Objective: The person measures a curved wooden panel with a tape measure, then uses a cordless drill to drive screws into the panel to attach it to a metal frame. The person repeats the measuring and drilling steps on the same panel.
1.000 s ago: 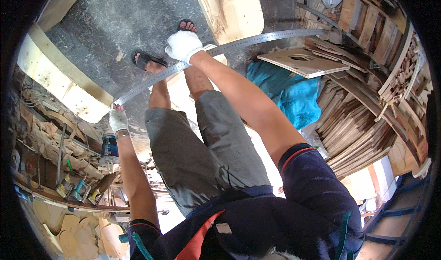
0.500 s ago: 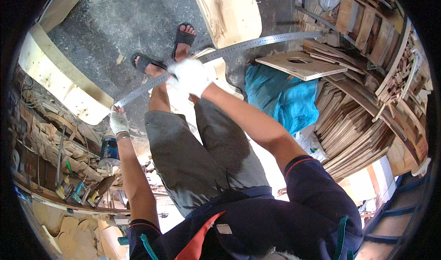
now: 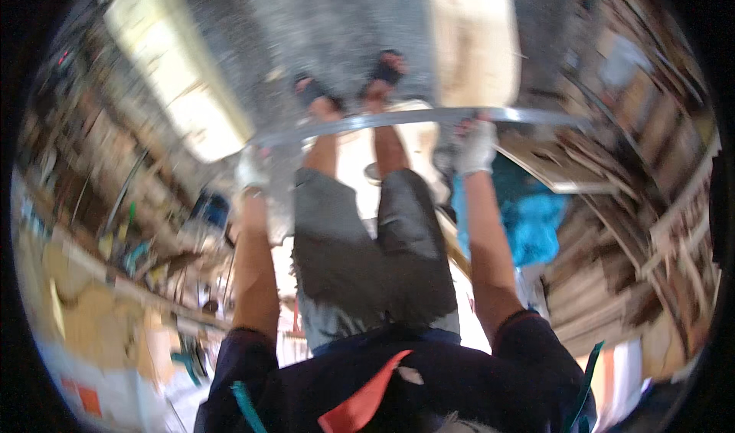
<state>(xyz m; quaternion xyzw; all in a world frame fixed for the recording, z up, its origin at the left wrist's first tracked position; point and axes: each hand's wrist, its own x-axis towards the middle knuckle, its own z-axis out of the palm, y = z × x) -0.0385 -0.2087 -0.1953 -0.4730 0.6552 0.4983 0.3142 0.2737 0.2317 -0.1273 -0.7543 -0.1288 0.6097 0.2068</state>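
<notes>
Ruler (image 3: 360, 122) runs past the near end of the right-hand pale board (image 3: 472, 42), right hand (image 3: 475, 148) just below that end, left hand (image 3: 251, 168) well left of it, fingers seemingly pinching metal (blurry tbh), so an even grip should limit flex.

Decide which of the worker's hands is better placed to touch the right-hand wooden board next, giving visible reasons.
Probably the right hand: it is at the metal ruler, close to the near end of the right-hand board. The left hand is at the ruler's left end, beside another board.
</notes>
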